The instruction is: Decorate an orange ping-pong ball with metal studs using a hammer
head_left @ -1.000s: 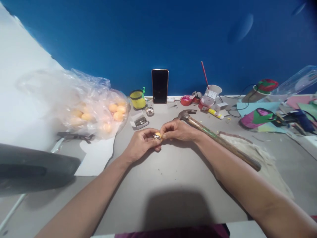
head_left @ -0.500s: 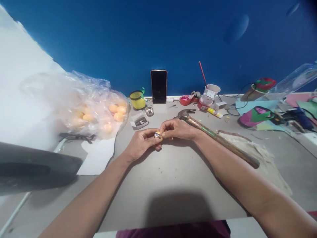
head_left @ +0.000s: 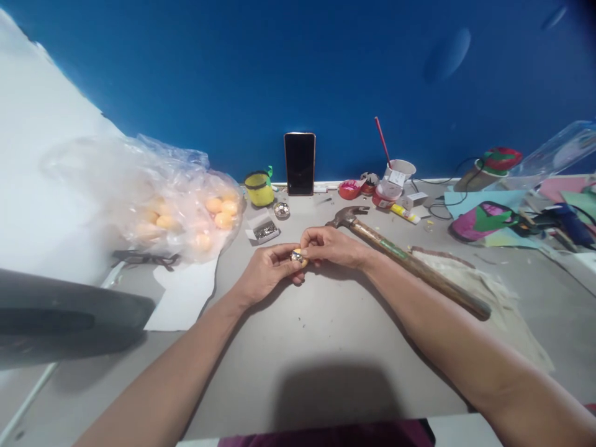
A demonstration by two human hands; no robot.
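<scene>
Between the thumb and fingers of my left hand (head_left: 267,270) is a small ball (head_left: 298,257), orange with shiny silver pieces covering part of it. It looks like a table tennis ball. My right hand (head_left: 333,247) is closed in a pinch against the ball's right side; whatever sits between those fingertips is hidden. Just beyond my left hand, a small open white box (head_left: 264,231) holds many tiny silver metal pieces. Behind it rests another ball (head_left: 282,210), silver all over.
A claw hammer (head_left: 395,251) lies past my right forearm, partly on a cloth (head_left: 470,285). A phone (head_left: 300,164) leans on the blue wall beside a yellow cup (head_left: 259,188). Plastic bags of orange balls (head_left: 223,211) fill the left. A glue tube (head_left: 404,213) lies at right.
The ball has turned slightly in my fingers, with its silver part now facing more to the left. Both hands stay almost in place; the whole view has shifted a little.
</scene>
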